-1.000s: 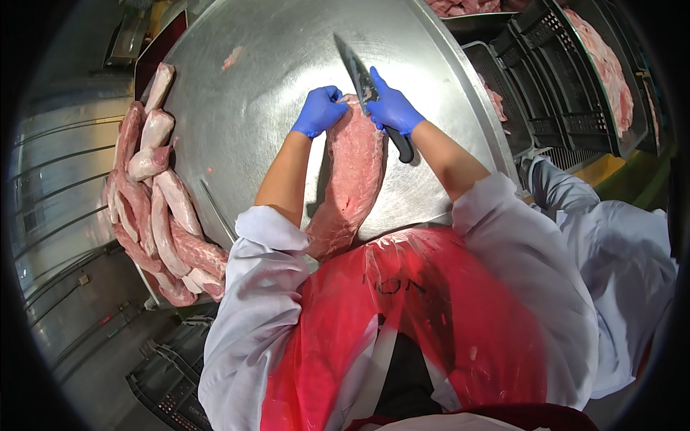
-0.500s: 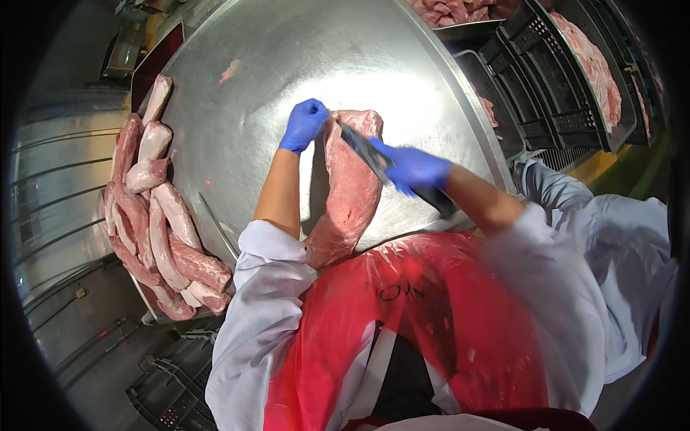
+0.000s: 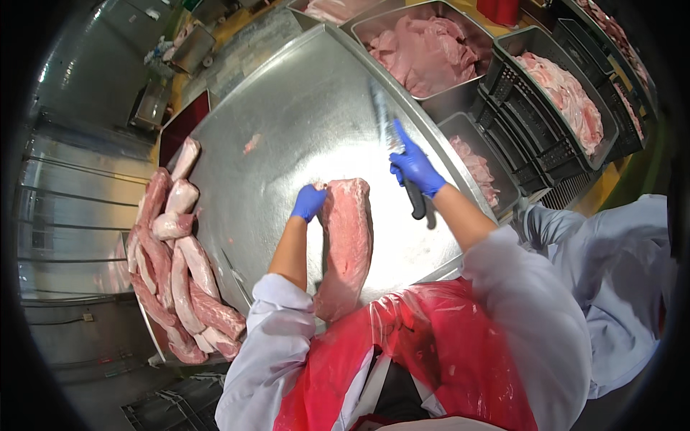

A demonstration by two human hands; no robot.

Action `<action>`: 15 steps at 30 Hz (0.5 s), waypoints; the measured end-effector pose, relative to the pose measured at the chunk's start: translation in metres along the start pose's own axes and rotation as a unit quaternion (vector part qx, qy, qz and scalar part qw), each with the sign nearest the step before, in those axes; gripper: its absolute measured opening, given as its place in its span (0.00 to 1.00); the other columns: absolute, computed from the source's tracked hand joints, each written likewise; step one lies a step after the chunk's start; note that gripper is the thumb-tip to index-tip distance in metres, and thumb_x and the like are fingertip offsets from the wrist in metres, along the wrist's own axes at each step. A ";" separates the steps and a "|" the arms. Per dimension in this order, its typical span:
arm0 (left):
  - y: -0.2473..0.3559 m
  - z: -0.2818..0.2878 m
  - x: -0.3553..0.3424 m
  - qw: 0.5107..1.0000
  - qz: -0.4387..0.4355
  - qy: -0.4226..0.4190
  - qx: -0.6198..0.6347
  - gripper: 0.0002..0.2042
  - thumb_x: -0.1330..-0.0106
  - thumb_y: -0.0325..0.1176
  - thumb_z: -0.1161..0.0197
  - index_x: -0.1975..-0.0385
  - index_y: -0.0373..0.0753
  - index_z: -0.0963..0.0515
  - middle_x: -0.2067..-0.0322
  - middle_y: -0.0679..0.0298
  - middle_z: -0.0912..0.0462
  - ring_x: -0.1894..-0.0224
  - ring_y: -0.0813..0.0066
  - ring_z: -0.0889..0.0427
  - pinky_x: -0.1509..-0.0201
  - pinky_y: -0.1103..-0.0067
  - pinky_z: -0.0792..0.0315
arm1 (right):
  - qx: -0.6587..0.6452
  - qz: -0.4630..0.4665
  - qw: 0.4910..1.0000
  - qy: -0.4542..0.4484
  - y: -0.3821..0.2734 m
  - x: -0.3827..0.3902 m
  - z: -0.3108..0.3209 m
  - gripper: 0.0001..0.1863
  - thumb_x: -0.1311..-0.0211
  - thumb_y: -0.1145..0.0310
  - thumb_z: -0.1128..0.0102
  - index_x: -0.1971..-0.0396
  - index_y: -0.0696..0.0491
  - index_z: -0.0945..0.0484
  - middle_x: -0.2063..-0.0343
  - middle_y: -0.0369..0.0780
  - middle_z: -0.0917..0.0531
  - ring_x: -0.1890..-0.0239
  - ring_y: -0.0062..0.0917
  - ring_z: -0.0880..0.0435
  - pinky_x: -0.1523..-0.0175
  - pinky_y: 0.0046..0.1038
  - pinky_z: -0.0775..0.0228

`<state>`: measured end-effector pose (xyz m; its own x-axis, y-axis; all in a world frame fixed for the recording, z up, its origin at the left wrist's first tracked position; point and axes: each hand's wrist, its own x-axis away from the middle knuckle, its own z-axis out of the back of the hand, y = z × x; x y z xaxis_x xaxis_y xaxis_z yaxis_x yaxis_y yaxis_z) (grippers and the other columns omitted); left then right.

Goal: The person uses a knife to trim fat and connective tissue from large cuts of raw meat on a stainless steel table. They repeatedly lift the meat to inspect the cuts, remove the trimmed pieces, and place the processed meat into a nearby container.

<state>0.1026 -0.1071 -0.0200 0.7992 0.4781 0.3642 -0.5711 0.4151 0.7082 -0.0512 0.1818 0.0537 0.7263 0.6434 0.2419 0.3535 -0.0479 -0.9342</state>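
Note:
A long pink pork loin (image 3: 346, 244) lies lengthwise on the metal table in front of me, its near end close to my red apron. My left hand (image 3: 309, 202), in a blue glove, pinches the loin's far left corner with closed fingers. To the right of the meat, apart from it, my right hand (image 3: 419, 169) is wrapped round the black handle of a knife (image 3: 415, 201). The knife's blade points away from me and is smeared by motion. My right index finger stretches forward along it.
Several more loins (image 3: 176, 262) are heaped at the left side of the metal table (image 3: 287, 115). Beyond its right edge stand a metal tub (image 3: 474, 36) of meat and a black crate (image 3: 514, 43) of pale trimmings. Another person's white sleeve (image 3: 625, 237) shows at the right.
My right hand has drawn the knife off the loin's far end and out to the right, blade turned away from me. My left hand still pinches the corner. The whole view has shifted.

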 end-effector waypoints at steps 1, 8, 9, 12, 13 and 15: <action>0.008 0.002 0.006 1.000 0.007 -0.003 0.020 0.15 0.37 0.36 0.38 0.64 0.27 0.18 0.74 0.56 0.16 0.72 0.71 0.18 0.66 0.73 0.25 | 0.044 -0.033 0.998 -0.016 0.000 -0.006 -0.008 0.45 0.34 0.77 0.46 0.23 0.32 0.56 0.74 0.38 0.22 0.80 0.20 0.23 0.77 0.25 0.26; 0.016 -0.007 0.034 0.992 -0.033 0.053 0.114 0.10 0.37 0.29 0.41 0.65 0.27 0.19 0.74 0.60 0.17 0.73 0.76 0.20 0.70 0.78 0.27 | -0.097 0.086 0.991 0.043 0.015 -0.048 -0.004 0.46 0.36 0.77 0.47 0.23 0.40 0.59 0.74 0.39 0.23 0.78 0.22 0.21 0.75 0.27 0.26; 0.017 -0.005 0.038 0.994 -0.034 0.062 0.085 0.10 0.37 0.29 0.41 0.65 0.28 0.19 0.74 0.60 0.17 0.73 0.76 0.20 0.69 0.78 0.27 | -0.141 0.115 0.981 0.061 0.000 -0.058 0.011 0.45 0.36 0.77 0.48 0.23 0.40 0.58 0.75 0.39 0.23 0.79 0.23 0.22 0.76 0.28 0.26; 0.031 -0.010 0.046 0.993 -0.033 0.075 0.086 0.10 0.38 0.30 0.40 0.67 0.28 0.20 0.74 0.60 0.18 0.71 0.77 0.21 0.68 0.77 0.28 | -0.169 0.076 0.976 0.116 -0.036 -0.091 0.063 0.43 0.38 0.79 0.51 0.24 0.40 0.56 0.72 0.41 0.24 0.79 0.25 0.22 0.78 0.30 0.27; 0.037 -0.009 0.045 0.993 -0.045 0.080 0.075 0.09 0.38 0.30 0.40 0.67 0.28 0.20 0.74 0.60 0.18 0.71 0.78 0.22 0.68 0.78 0.29 | -0.165 0.054 0.978 0.113 -0.039 -0.098 0.077 0.43 0.38 0.79 0.51 0.25 0.40 0.55 0.70 0.42 0.24 0.79 0.26 0.22 0.78 0.30 0.27; 0.020 -0.005 0.040 0.992 -0.053 0.075 0.090 0.09 0.38 0.29 0.41 0.69 0.28 0.21 0.75 0.62 0.20 0.71 0.79 0.24 0.68 0.78 0.29 | -0.110 0.017 0.991 0.077 -0.033 -0.093 0.058 0.44 0.39 0.79 0.51 0.25 0.40 0.55 0.68 0.44 0.23 0.79 0.26 0.22 0.77 0.31 0.27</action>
<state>0.1227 -0.0761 0.0057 0.8085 0.5542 0.1978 -0.4321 0.3310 0.8389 -0.1644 0.1682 0.0471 0.8154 0.5148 0.2647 0.4354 -0.2442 -0.8665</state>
